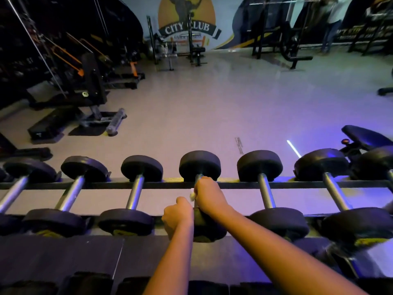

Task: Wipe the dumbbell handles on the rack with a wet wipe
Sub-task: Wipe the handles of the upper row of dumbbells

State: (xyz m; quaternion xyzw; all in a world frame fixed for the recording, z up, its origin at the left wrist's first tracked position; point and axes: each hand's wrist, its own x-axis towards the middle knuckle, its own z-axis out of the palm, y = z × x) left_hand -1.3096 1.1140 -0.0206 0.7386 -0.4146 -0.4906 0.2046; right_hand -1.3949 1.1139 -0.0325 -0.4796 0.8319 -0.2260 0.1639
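two bare forearms reach up from the bottom edge. right hand is curled round the handle of the middle dumbbell, and a bit of white wet wipe sticks out at its left side. left hand is a fist just beside it, at the near end of that handle by the near weight head; whether it grips anything i cannot tell. that dumbbell lies across the two rails of the rack, in a row with neighbouring dumbbells on both sides. beyond lie grey floor, a bench and a wall sign reading city club.
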